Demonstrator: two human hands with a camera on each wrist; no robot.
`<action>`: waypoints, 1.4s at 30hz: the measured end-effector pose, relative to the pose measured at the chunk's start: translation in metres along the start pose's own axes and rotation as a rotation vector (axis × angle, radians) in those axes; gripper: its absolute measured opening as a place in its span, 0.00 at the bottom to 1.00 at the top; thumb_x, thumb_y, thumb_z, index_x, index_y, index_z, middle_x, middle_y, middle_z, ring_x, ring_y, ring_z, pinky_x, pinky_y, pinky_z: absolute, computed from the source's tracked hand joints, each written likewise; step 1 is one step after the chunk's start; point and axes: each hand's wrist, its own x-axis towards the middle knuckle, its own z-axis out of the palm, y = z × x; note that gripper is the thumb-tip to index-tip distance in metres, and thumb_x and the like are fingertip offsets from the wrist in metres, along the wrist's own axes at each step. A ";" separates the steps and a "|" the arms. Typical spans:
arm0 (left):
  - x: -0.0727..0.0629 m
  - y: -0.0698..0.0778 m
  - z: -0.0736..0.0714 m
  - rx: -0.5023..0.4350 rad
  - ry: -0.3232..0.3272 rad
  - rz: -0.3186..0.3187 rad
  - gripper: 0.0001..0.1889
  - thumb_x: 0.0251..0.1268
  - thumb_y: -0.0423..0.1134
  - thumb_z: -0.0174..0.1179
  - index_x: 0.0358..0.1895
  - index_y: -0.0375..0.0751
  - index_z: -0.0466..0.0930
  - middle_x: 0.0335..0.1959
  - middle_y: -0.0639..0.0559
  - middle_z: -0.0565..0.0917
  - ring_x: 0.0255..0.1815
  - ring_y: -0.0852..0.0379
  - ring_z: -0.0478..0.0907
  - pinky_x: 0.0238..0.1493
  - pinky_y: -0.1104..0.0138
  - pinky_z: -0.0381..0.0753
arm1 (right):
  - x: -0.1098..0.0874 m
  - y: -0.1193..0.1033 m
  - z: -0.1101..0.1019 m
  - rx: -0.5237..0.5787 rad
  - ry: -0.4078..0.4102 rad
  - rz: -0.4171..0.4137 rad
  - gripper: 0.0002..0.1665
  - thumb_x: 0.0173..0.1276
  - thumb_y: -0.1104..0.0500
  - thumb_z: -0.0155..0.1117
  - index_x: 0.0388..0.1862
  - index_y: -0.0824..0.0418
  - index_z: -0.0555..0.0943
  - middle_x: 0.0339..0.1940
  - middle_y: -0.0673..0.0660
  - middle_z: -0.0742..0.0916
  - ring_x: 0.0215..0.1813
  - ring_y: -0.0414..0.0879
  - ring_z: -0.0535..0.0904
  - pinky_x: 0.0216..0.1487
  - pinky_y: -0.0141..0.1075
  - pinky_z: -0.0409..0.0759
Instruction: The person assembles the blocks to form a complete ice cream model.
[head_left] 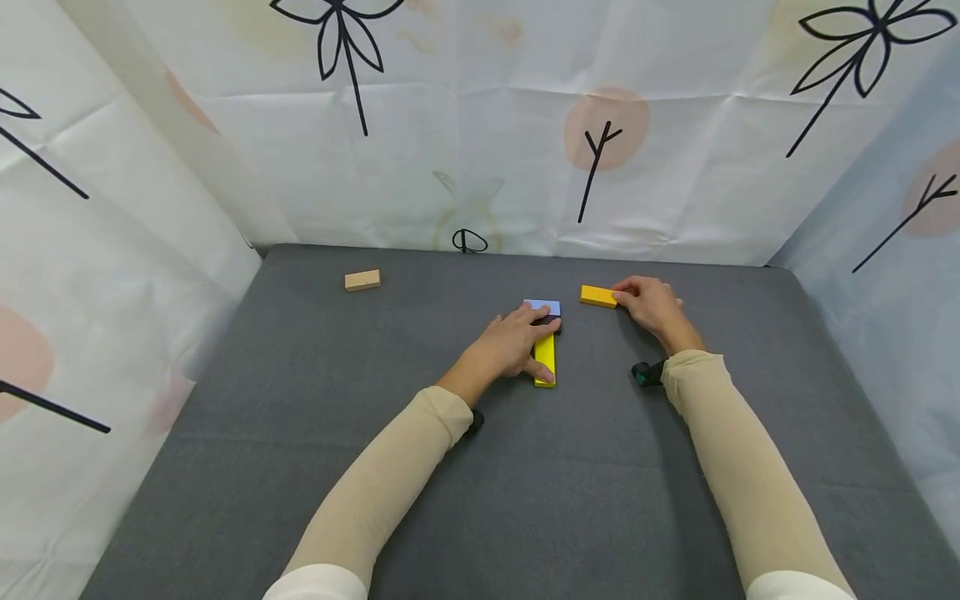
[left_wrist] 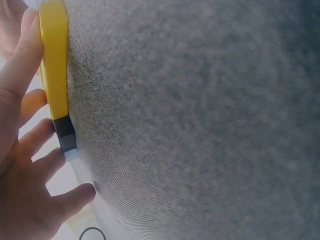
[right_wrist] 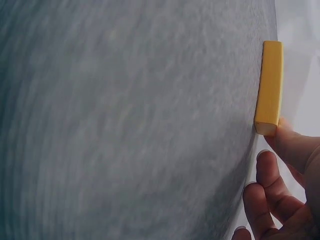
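Note:
My left hand (head_left: 512, 342) lies with fingers spread over a row of blocks. Its thumb touches the long yellow block (head_left: 545, 358) near the close end, and the fingertips reach the dark block (left_wrist: 64, 132) and the light blue block (head_left: 551, 307) at the far end. In the left wrist view the three blocks lie end to end on the cloth. Farther right, my right hand (head_left: 651, 307) pinches the right end of an orange-yellow block (head_left: 597, 296) between thumb and forefinger. The other fingers are bent beside it in the right wrist view.
A plain wooden block (head_left: 362, 280) lies at the back left of the grey-covered table (head_left: 300, 400). White patterned cloth (head_left: 480, 167) hangs behind the table and along both sides. Dark wrist devices (head_left: 647, 373) sit beneath the cuffs.

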 end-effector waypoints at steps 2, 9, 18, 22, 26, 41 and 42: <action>0.000 0.000 0.000 0.003 0.001 -0.001 0.53 0.58 0.70 0.62 0.83 0.64 0.45 0.87 0.61 0.41 0.88 0.53 0.35 0.84 0.44 0.51 | 0.001 -0.002 0.002 -0.003 0.002 -0.013 0.23 0.83 0.49 0.51 0.64 0.61 0.80 0.58 0.67 0.84 0.62 0.66 0.74 0.69 0.74 0.53; 0.001 0.000 0.002 0.015 0.009 -0.002 0.52 0.58 0.71 0.61 0.83 0.64 0.45 0.87 0.61 0.42 0.88 0.53 0.36 0.83 0.44 0.53 | 0.004 -0.012 0.009 -0.007 0.017 -0.030 0.21 0.82 0.49 0.53 0.62 0.60 0.81 0.58 0.66 0.85 0.62 0.65 0.75 0.67 0.71 0.57; 0.000 -0.001 0.002 0.006 0.010 -0.002 0.53 0.58 0.70 0.62 0.83 0.64 0.45 0.87 0.61 0.42 0.88 0.53 0.36 0.83 0.44 0.53 | 0.011 -0.023 0.018 -0.017 0.019 -0.018 0.21 0.82 0.48 0.52 0.62 0.59 0.81 0.55 0.64 0.86 0.60 0.63 0.76 0.64 0.66 0.59; 0.000 0.000 0.001 0.012 0.004 -0.006 0.53 0.58 0.70 0.61 0.83 0.64 0.45 0.87 0.61 0.41 0.88 0.53 0.36 0.84 0.44 0.52 | 0.013 -0.028 0.020 -0.018 0.014 -0.013 0.21 0.82 0.49 0.52 0.62 0.58 0.81 0.54 0.64 0.86 0.59 0.62 0.76 0.64 0.65 0.59; -0.001 0.000 0.001 0.005 -0.003 -0.013 0.53 0.58 0.70 0.62 0.83 0.64 0.45 0.87 0.60 0.41 0.88 0.53 0.36 0.84 0.43 0.50 | 0.015 -0.031 0.023 -0.017 0.007 -0.021 0.20 0.82 0.49 0.53 0.62 0.58 0.81 0.54 0.64 0.86 0.59 0.63 0.75 0.64 0.65 0.59; -0.002 -0.001 0.000 -0.010 0.004 -0.003 0.52 0.59 0.69 0.62 0.83 0.64 0.46 0.87 0.61 0.42 0.88 0.53 0.35 0.84 0.43 0.49 | 0.019 -0.046 0.025 -0.025 -0.044 -0.061 0.20 0.83 0.50 0.52 0.63 0.58 0.81 0.57 0.64 0.85 0.64 0.66 0.73 0.68 0.69 0.56; -0.003 -0.001 0.000 -0.011 0.004 0.000 0.52 0.59 0.69 0.62 0.84 0.64 0.46 0.87 0.60 0.42 0.88 0.53 0.35 0.84 0.43 0.49 | 0.019 -0.047 0.026 -0.023 -0.047 -0.066 0.20 0.83 0.50 0.52 0.63 0.58 0.81 0.58 0.65 0.86 0.64 0.66 0.73 0.68 0.69 0.57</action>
